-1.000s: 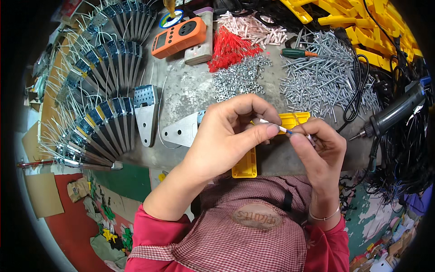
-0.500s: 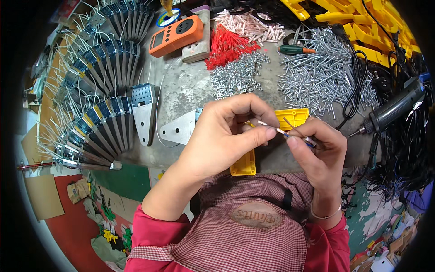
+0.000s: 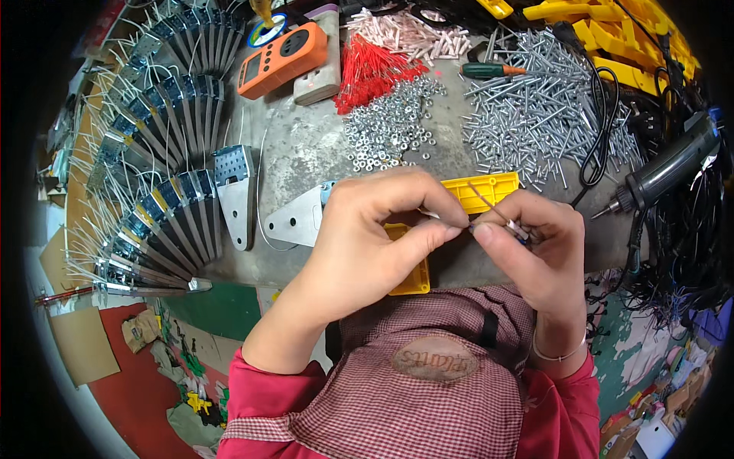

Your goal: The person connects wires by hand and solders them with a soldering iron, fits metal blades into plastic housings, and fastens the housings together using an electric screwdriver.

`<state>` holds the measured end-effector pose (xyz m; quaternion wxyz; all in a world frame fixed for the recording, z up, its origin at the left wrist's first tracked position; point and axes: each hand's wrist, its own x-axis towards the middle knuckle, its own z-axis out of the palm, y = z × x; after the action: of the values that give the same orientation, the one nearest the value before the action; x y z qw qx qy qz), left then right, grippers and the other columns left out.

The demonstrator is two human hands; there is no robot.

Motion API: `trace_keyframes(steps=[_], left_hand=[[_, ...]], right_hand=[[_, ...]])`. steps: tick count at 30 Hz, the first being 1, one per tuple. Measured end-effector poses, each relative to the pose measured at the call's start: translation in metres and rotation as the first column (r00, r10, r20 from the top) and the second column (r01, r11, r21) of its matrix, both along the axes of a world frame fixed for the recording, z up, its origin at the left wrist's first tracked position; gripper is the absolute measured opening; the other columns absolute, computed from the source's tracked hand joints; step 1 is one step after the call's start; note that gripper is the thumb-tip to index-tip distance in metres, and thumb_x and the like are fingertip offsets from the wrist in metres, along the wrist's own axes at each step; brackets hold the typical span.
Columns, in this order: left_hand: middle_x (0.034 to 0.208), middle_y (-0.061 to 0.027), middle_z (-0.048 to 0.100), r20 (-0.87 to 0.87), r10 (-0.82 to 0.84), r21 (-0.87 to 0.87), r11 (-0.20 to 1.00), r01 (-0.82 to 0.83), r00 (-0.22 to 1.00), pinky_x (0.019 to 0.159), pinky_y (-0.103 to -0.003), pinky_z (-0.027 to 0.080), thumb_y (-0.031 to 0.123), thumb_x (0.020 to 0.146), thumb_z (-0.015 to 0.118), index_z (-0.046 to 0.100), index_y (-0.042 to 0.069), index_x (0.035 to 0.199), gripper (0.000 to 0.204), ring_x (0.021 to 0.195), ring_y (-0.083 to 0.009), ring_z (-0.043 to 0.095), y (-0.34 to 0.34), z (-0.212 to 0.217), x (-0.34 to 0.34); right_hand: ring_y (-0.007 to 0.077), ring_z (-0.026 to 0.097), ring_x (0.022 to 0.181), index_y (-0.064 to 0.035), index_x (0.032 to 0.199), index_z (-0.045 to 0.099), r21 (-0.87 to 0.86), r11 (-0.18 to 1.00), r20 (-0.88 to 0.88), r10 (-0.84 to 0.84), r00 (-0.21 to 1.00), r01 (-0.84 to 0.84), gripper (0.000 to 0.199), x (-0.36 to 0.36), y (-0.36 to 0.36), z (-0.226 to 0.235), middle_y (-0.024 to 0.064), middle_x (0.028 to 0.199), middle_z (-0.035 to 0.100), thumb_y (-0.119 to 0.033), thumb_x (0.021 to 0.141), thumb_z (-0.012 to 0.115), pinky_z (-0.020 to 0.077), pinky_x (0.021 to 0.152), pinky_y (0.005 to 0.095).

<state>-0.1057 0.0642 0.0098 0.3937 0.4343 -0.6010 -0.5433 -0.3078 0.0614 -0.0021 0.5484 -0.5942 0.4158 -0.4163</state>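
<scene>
Thumb and forefinger of my left hand (image 3: pixel 382 241) are pinched together, fingertip to fingertip with my right hand (image 3: pixel 539 249). The wire joint between them is almost wholly hidden by the fingertips. My right hand is closed on thin wires; a brown wire (image 3: pixel 486 202) sticks up from it, and a bit of blue wire (image 3: pixel 524 239) shows near its curled fingers. Behind and below the hands lie yellow plastic housing pieces (image 3: pixel 501 187). Left of my left hand is a flat grey metal plate (image 3: pixel 297 219) with a rounded, holed end, partly covered by the hand.
Nuts (image 3: pixel 390 126), red parts (image 3: pixel 375 73), pale pink sleeves (image 3: pixel 413 34) and screws (image 3: pixel 527 115) lie in heaps, beside a green-handled screwdriver (image 3: pixel 485 70). An orange meter (image 3: pixel 283 60) stands behind. Metal assemblies (image 3: pixel 172 199) fan out left; a dark power tool (image 3: pixel 669 168) lies right.
My fingertips have come together, covering the white and blue wire that showed between them. The brown wire stands out more. The whole view has shifted slightly.
</scene>
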Motion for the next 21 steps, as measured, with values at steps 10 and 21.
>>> trace_keyframes(steps=[10, 21], left_hand=[[0.088, -0.0128, 0.068, -0.08, 0.115, -0.06, 0.991, -0.12, 0.99, 0.078, -0.03, 0.053, -0.006, 0.078, 0.073, 0.065, -0.003, 0.086, 0.012, 0.084, -0.0187, 0.067, 0.004, -0.001, -0.009], [0.09, -0.0111, 0.065, -0.095, 0.156, 0.062, 0.987, -0.151, 0.983, 0.078, -0.029, 0.054, -0.005, 0.077, 0.075, 0.047, -0.001, 0.111, 0.044, 0.086, -0.0182, 0.068, 0.005, 0.006, -0.01]], right_hand=[[0.0009, 0.047, 0.064, 0.0033, 0.079, 0.065, 0.112, 0.993, 0.012, -0.034, 0.999, 0.032, 0.014, -0.002, 0.006, 0.004, -0.0015, 0.064, 0.059, -0.008, 0.086, 0.071, 0.0367, 0.056, 0.0206], [0.0051, 0.057, 0.07, 0.0023, 0.086, 0.066, 0.0, 0.998, -0.018, 0.059, 0.998, -0.059, 0.012, -0.023, 0.007, -0.008, 0.0002, 0.075, 0.064, -0.002, 0.08, 0.074, 0.0454, 0.066, 0.0222]])
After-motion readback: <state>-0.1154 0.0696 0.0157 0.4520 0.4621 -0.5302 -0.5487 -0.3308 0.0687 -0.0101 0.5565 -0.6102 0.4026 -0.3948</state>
